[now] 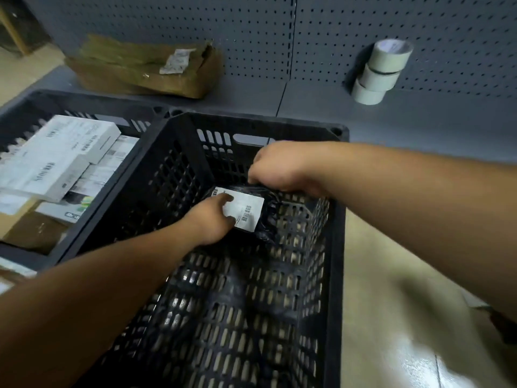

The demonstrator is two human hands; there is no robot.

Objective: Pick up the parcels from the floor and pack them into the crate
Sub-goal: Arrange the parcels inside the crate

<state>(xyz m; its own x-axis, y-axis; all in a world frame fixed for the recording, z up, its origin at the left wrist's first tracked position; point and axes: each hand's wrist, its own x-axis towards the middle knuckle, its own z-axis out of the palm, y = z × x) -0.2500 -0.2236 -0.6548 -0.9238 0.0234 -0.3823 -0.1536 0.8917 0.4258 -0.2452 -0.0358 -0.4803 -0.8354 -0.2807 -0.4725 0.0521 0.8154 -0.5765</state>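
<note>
Hands share one black parcel inside the black crate at frame centre: left hand pinches its white label, right hand grips its upper end. Its long axis seems to slant from upper left to lower right.

black parcel, white barcode label up | inside black slatted crate, far-right corner
</note>
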